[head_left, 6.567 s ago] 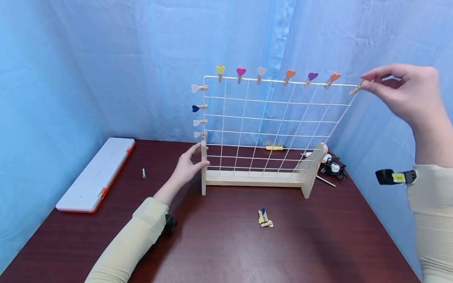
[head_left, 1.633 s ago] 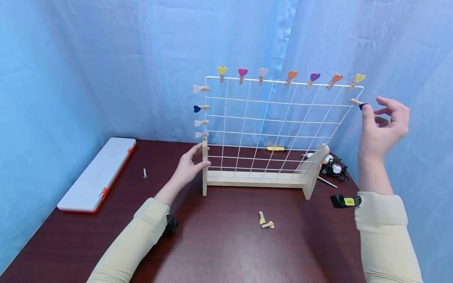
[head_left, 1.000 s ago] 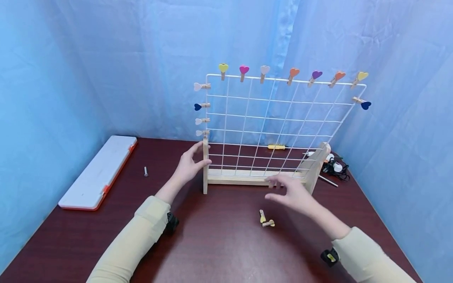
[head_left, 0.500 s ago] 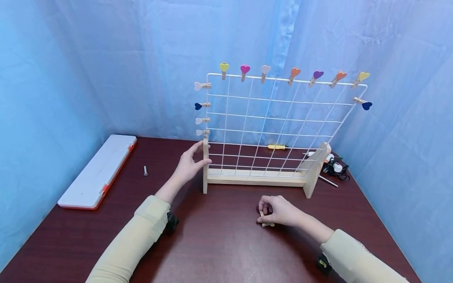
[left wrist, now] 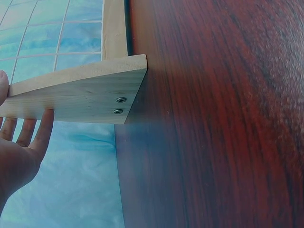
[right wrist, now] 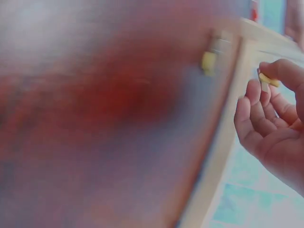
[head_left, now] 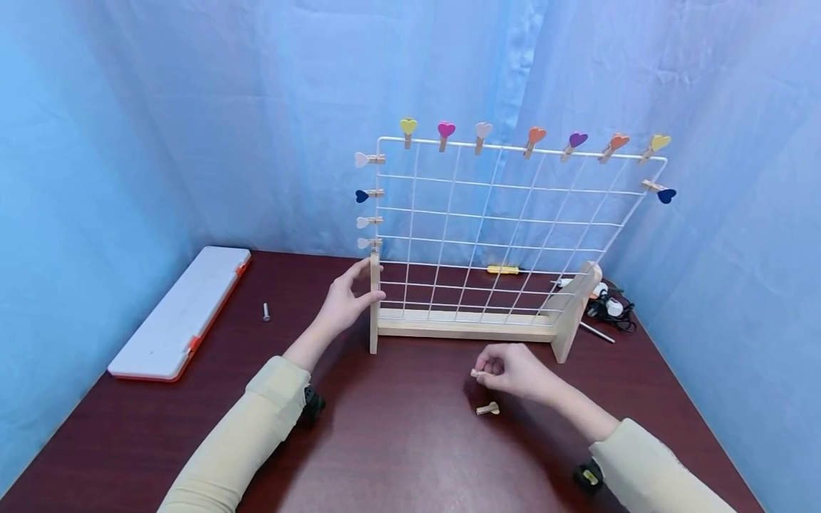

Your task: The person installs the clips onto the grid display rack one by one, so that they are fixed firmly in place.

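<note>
In the head view, my left hand (head_left: 343, 303) grips the left upright (head_left: 375, 320) of a wooden stand, thumb in front and fingers behind. The left wrist view shows two screws in this side panel (left wrist: 85, 97). My right hand (head_left: 521, 372), just above the table, pinches a small wooden clothespin with a yellow heart (right wrist: 269, 80) between thumb and fingers. Another yellow-heart clothespin (head_left: 487, 409) lies on the table below it. A white wire grid (head_left: 500, 147) stands in the stand; heart clothespins line its top and left edges, and a navy one (head_left: 665, 196) sits at its upper right.
A white case with orange latches (head_left: 182, 313) lies at the left, with a bolt (head_left: 266, 312) beside it. Behind the grid are a yellow-handled screwdriver (head_left: 503, 270) and, farther right, black cables (head_left: 612, 313). Blue curtains (head_left: 288, 128) surround the table (head_left: 398, 442).
A yellow clothespin and then the navy one were clipped at the grid's upper right. My right hand came down to the table and picked up one yellow-heart clothespin. The left hand stayed put.
</note>
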The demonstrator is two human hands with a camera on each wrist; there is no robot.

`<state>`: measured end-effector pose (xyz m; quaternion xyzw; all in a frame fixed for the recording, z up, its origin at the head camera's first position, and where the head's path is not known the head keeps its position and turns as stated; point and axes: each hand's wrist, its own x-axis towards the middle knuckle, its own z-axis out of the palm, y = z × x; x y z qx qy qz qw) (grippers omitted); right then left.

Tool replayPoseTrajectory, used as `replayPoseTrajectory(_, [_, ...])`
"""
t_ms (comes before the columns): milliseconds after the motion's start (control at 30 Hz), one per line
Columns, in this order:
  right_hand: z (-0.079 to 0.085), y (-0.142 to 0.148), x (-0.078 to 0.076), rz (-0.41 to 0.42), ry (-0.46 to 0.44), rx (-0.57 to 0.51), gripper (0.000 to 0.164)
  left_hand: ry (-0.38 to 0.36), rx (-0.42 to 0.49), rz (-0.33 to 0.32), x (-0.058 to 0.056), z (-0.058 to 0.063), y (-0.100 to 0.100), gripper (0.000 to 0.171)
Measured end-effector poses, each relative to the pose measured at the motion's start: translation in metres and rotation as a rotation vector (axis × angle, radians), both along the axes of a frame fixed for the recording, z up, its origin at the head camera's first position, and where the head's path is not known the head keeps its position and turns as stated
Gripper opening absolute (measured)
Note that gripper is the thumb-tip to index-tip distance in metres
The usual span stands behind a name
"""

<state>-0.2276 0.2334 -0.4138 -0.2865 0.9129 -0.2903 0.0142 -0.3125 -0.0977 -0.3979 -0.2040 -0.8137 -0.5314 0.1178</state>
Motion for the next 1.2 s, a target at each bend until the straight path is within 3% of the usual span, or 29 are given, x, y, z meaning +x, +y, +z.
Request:
replayPoseTrajectory(167, [0.043, 0.018, 0.000, -0.112, 0.088, -0.105, 0.006, 0.004, 0.009, 0.002, -0.001, 0.000, 0.002, 0.059])
replayPoseTrajectory(333, [0.090, 0.045, 0.002, -0.249, 0.262, -0.211, 0.011, -0.006, 0.008, 0.006, 0.002, 0.004, 0.002, 0.059])
replayPoseTrajectory(467, [0.123, 0.058, 0.009, -0.368, 0.389, -0.356, 0.015, -0.011, 0.005, 0.006, 0.015, 0.020, 0.004, 0.057])
replayPoseTrajectory(600, [0.148, 0.069, 0.015, -0.526, 0.440, -0.569, 0.019, -0.010, 0.002, 0.004, 0.025, 0.029, 0.006, 0.057])
replayPoseTrajectory(700, [0.158, 0.082, 0.012, -0.632, 0.459, -0.742, 0.023, -0.007, -0.003, 0.004, 0.026, 0.029, 0.006, 0.057])
replayPoseTrajectory(800, [0.164, 0.098, 0.002, -0.705, 0.511, -0.843, 0.024, -0.008, -0.003, 0.006, 0.025, 0.028, 0.006, 0.057])
replayPoseTrajectory(1033, [0.171, 0.121, -0.018, -0.860, 0.525, -0.813, 0.026, -0.014, -0.004, 0.016, 0.025, 0.029, 0.006, 0.056])
replayPoseTrajectory(1200, [0.172, 0.124, -0.026, -0.871, 0.510, -0.801, 0.026, -0.011, -0.001, 0.012, 0.025, 0.029, 0.006, 0.056])
